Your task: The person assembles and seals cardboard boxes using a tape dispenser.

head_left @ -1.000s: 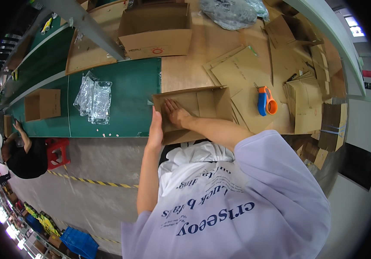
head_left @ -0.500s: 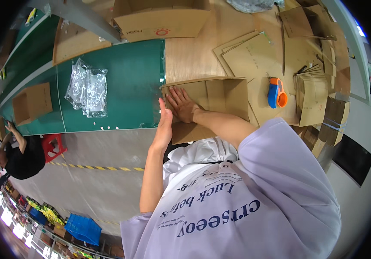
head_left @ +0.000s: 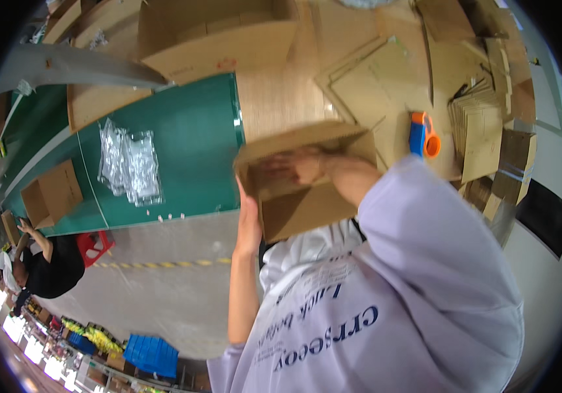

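An open-topped cardboard box (head_left: 310, 211) sits in front of me at the near edge of the table. My left hand (head_left: 249, 226) lies flat along the outside of its left wall, fingers stretched up and partly hidden by the box edge. Inside the box is my right hand (head_left: 302, 165), smeared by motion; its fingers look stretched out to the left and nothing shows in them. To the right of the box, an orange and blue tape dispenser (head_left: 418, 136) rests on flat cardboard.
Flat cardboard sheets (head_left: 376, 82) and a row of folded cartons (head_left: 480, 128) lie to the right. A larger open box (head_left: 218, 56) stands at the back. Clear plastic bags (head_left: 130, 167) lie on the green mat (head_left: 192, 141). Another person (head_left: 58, 265) sits far left.
My right hand has come away from the box's left wall and moved rightward inside it. The box has tilted a little; my left hand stays against its left side. The whole view has shifted.
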The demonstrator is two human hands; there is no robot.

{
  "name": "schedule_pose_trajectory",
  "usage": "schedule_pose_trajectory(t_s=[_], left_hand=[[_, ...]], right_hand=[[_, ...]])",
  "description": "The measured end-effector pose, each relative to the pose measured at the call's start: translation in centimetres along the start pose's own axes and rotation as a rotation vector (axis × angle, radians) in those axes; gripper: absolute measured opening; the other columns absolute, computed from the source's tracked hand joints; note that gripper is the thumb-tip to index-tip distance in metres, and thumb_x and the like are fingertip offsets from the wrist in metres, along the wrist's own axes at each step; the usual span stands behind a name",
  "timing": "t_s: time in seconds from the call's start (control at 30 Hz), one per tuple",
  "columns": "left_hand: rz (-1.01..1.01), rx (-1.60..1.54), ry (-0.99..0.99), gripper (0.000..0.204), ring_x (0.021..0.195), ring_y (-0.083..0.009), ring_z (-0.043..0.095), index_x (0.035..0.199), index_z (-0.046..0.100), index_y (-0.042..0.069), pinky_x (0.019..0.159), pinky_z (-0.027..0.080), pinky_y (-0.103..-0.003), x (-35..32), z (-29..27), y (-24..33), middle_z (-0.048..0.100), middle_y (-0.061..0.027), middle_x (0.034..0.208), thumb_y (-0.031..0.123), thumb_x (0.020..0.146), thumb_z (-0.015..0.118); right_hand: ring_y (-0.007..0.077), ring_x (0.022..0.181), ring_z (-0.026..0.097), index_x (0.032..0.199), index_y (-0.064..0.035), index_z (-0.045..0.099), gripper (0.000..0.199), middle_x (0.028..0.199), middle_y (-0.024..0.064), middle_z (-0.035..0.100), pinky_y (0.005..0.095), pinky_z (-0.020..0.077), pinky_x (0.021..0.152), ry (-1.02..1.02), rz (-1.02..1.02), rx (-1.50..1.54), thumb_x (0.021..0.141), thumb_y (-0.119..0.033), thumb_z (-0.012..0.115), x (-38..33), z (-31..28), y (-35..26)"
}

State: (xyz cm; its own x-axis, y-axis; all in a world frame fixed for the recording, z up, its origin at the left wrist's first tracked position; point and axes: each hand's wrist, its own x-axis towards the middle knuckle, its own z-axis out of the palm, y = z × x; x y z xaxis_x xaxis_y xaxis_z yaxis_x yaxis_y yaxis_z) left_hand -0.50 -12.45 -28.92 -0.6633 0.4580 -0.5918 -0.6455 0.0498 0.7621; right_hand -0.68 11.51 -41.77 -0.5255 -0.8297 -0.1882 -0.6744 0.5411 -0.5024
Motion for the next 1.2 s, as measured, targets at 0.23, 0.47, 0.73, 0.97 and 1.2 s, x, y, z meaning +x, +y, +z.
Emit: schedule_pose_trajectory(t_s=[0.23, 0.47, 0.73, 0.97, 1.2], left_hand=[[0.048, -0.044, 0.036, 0.076, 0.141, -0.021, 0.025, 0.15, 0.02, 0.002, 0.114, 0.022, -0.035, -1.5, -0.1, -0.4, 0.026, -0.0096, 0.153, 0.058, 0.099, 0.03], [-0.013, 0.009, 0.081, 0.07, 0.138, -0.0231, 0.033, 0.146, 0.028, -0.001, 0.113, 0.026, -0.035, -1.9, -0.4, -0.6, 0.034, -0.0108, 0.15, 0.053, 0.102, 0.028], [0.077, -0.081, 0.038, 0.076, 0.141, -0.0234, 0.025, 0.151, 0.014, 0.003, 0.115, 0.022, -0.037, -0.4, 0.1, -2.6, 0.024, -0.0093, 0.154, 0.057, 0.099, 0.031], [0.029, -0.12, 0.036, 0.076, 0.138, -0.0242, 0.032, 0.149, 0.023, 0.003, 0.113, 0.028, -0.038, -0.5, -0.8, -3.0, 0.029, -0.0095, 0.153, 0.059, 0.099, 0.027], [0.074, -0.119, -0.099, 0.075, 0.14, -0.0257, 0.029, 0.15, 0.025, 0.006, 0.115, 0.022, -0.039, -0.6, -1.3, -2.4, 0.03, -0.0081, 0.153, 0.06, 0.098, 0.03]], right_hand=[[0.0227, 0.147, 0.013, 0.148, -0.0151, 0.031, 0.067, 0.158, 0.003, 0.02, 0.0488, 0.0145, 0.118, 0.079, -0.019, -0.011, 0.087, -0.03, 0.054, 0.1, 1.3, -1.7], [0.021, 0.147, 0.013, 0.147, -0.0163, 0.032, 0.061, 0.158, 0.0025, 0.021, 0.0529, 0.0091, 0.117, -0.039, -0.002, -0.255, 0.09, -0.029, 0.048, -3.1, 0.9, -0.8], [0.0204, 0.147, 0.014, 0.146, -0.0161, 0.033, 0.066, 0.158, 0.0004, 0.019, 0.0537, 0.0174, 0.116, 0.041, -0.043, -0.157, 0.084, -0.032, 0.052, -4.1, 3.2, 1.5], [0.0203, 0.147, 0.013, 0.143, -0.0179, 0.039, 0.061, 0.157, 0.0007, 0.024, 0.0553, 0.0128, 0.117, 0.029, -0.06, -0.161, 0.086, -0.032, 0.051, -3.7, 2.4, 1.2], [0.0231, 0.143, 0.026, 0.132, -0.0151, 0.053, 0.047, 0.155, 0.0022, 0.029, 0.0574, 0.021, 0.114, -0.197, 0.27, -0.156, 0.087, -0.026, 0.054, -1.2, 0.0, -4.1]])
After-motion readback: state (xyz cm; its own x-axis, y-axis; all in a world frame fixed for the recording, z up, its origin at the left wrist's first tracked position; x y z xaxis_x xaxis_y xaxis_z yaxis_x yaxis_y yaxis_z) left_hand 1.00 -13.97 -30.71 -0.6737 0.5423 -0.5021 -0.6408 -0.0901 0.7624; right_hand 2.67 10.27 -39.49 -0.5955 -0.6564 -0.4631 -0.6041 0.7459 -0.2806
